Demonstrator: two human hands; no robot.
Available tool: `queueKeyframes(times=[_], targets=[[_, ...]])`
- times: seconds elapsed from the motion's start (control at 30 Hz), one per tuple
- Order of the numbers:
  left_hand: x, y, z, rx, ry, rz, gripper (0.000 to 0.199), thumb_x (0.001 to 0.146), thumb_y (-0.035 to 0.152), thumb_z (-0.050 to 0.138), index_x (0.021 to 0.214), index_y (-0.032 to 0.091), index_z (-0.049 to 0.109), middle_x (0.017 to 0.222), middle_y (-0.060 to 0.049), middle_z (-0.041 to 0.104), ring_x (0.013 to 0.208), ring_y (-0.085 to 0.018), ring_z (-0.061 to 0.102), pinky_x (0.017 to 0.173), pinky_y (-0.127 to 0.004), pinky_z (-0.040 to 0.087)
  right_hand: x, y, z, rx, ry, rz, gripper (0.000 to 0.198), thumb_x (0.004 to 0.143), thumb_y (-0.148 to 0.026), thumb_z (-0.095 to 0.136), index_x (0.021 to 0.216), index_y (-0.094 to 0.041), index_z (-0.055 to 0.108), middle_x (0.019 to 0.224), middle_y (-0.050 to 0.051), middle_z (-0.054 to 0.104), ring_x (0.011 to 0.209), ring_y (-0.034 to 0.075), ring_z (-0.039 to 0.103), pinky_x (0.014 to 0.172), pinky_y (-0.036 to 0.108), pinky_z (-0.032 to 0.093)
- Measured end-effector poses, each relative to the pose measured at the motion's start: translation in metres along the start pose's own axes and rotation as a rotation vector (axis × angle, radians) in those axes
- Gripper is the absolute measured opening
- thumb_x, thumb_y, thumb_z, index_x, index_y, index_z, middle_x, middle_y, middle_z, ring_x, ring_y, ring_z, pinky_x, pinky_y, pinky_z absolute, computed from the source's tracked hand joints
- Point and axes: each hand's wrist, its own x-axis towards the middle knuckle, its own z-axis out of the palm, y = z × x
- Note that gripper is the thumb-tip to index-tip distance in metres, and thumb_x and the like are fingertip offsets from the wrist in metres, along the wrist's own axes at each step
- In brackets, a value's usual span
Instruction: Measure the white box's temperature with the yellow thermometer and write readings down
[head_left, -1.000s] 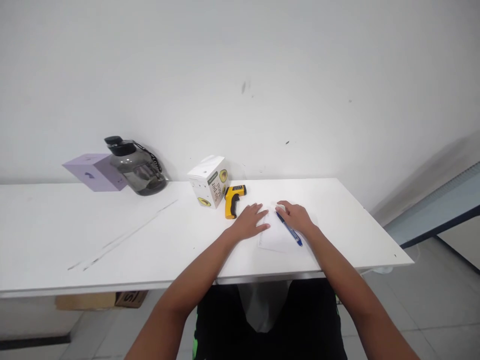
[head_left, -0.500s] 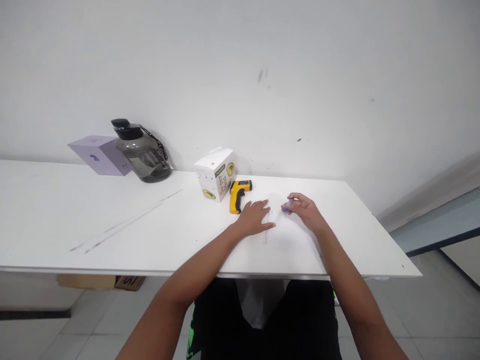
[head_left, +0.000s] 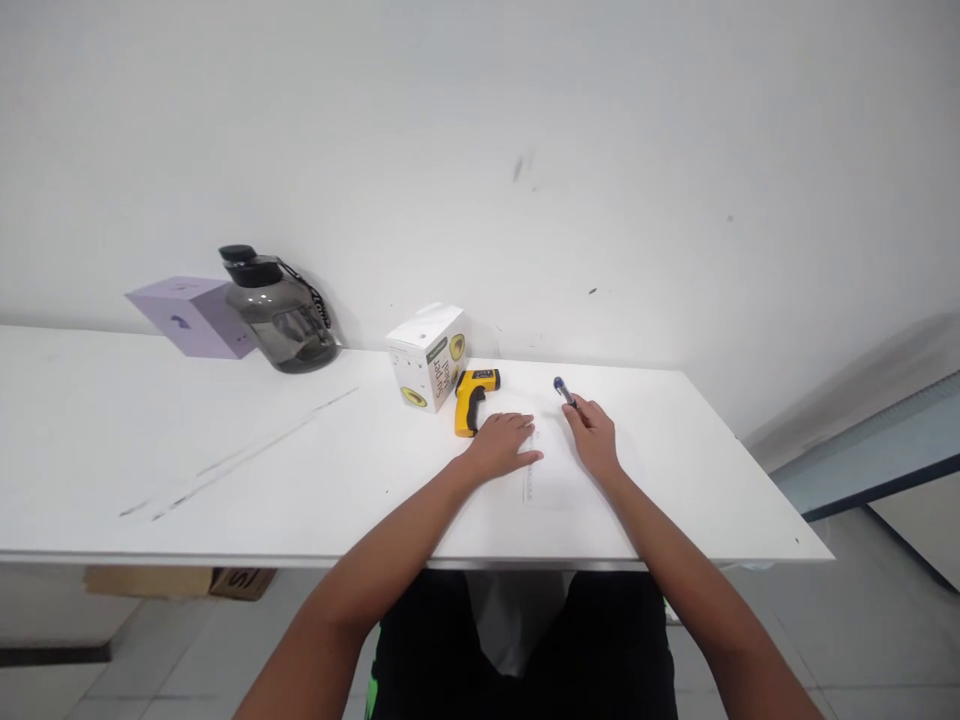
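Note:
My left hand [head_left: 504,445] lies flat with fingers spread on a white sheet of paper [head_left: 555,478], which bears a column of faint writing. Its fingertips rest beside that writing. To the right, my right hand [head_left: 594,437] is closed around a pen [head_left: 565,391] with a blue end and a dark grip; the blue end points up and away from me. Just beyond my left hand lies a yellow and black infrared thermometer [head_left: 471,402]. It sits against a white box with avocado pictures [head_left: 429,358].
A grey translucent water bottle [head_left: 281,318] with a black lid stands at the back left, beside a lilac box [head_left: 191,315]. The white table [head_left: 247,480] meets a wall behind. Below the table's front edge, a cardboard box [head_left: 176,581] is on the floor.
The pen, blurred before, has turned in my right hand so its blue end points up and away. My left hand stays on the paper. The whole view has shifted slightly.

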Motion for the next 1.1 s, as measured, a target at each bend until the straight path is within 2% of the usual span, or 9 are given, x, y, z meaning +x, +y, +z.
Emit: queueKeyframes(times=[0.1, 0.2, 0.33, 0.47, 0.6, 1.1], targets=[[0.0004, 0.0003, -0.0013, -0.003, 0.019, 0.011, 0.044, 0.086, 0.054, 0.052, 0.113, 0.021, 0.061, 0.132, -0.006, 0.056, 0.12, -0.025, 0.051, 0.099, -0.041, 0.038, -0.0022, -0.001, 0.0036, 0.043, -0.003, 0.066, 0.036, 0.083, -0.049, 0.052, 0.101, -0.022, 0.068, 0.082, 0.003, 0.062, 0.061, 0.014, 0.047, 0.067, 0.031, 0.044], [0.0004, 0.0003, -0.0031, -0.001, 0.043, 0.007, 0.042, 0.084, 0.055, 0.054, 0.107, 0.022, 0.064, 0.127, -0.005, 0.06, 0.115, -0.025, 0.054, 0.097, -0.041, 0.039, -0.0041, 0.0, 0.0039, 0.121, -0.09, 0.148, 0.032, 0.078, -0.046, 0.058, 0.099, -0.023, 0.065, 0.088, 0.003, 0.066, 0.063, 0.014, 0.052, 0.067, 0.03, 0.044], [0.0004, -0.0001, -0.0043, 0.004, 0.053, 0.004, 0.043, 0.083, 0.057, 0.055, 0.107, 0.023, 0.064, 0.125, -0.005, 0.06, 0.115, -0.025, 0.055, 0.097, -0.041, 0.038, -0.0061, 0.0012, 0.0039, 0.152, -0.297, 0.147, 0.023, 0.074, -0.041, 0.063, 0.088, -0.023, 0.065, 0.077, 0.001, 0.065, 0.07, 0.016, 0.056, 0.068, 0.03, 0.044], [0.0005, 0.0001, -0.005, -0.001, 0.04, -0.004, 0.043, 0.082, 0.057, 0.056, 0.107, 0.024, 0.064, 0.124, -0.005, 0.061, 0.114, -0.025, 0.055, 0.097, -0.041, 0.038, -0.0063, 0.002, 0.0065, 0.079, -0.353, 0.165, 0.019, 0.073, -0.04, 0.061, 0.07, -0.021, 0.061, 0.07, 0.001, 0.062, 0.066, 0.016, 0.054, 0.062, 0.029, 0.042], [0.0008, 0.0003, -0.0048, 0.005, 0.044, 0.005, 0.042, 0.082, 0.058, 0.056, 0.105, 0.023, 0.064, 0.122, -0.005, 0.062, 0.113, -0.025, 0.055, 0.095, -0.041, 0.039, -0.0058, 0.003, 0.0088, 0.016, -0.42, 0.177, 0.02, 0.073, -0.04, 0.059, 0.066, -0.021, 0.061, 0.064, 0.0, 0.059, 0.06, 0.015, 0.05, 0.055, 0.028, 0.038], [0.0008, 0.0023, -0.0066, -0.022, -0.002, -0.026, 0.044, 0.083, 0.059, 0.053, 0.109, 0.024, 0.062, 0.126, -0.005, 0.059, 0.116, -0.025, 0.052, 0.094, -0.04, 0.041, -0.0049, 0.0051, 0.0107, 0.034, -0.418, 0.19, 0.022, 0.071, -0.042, 0.058, 0.066, -0.02, 0.06, 0.06, -0.001, 0.056, 0.056, 0.014, 0.047, 0.051, 0.027, 0.036]])
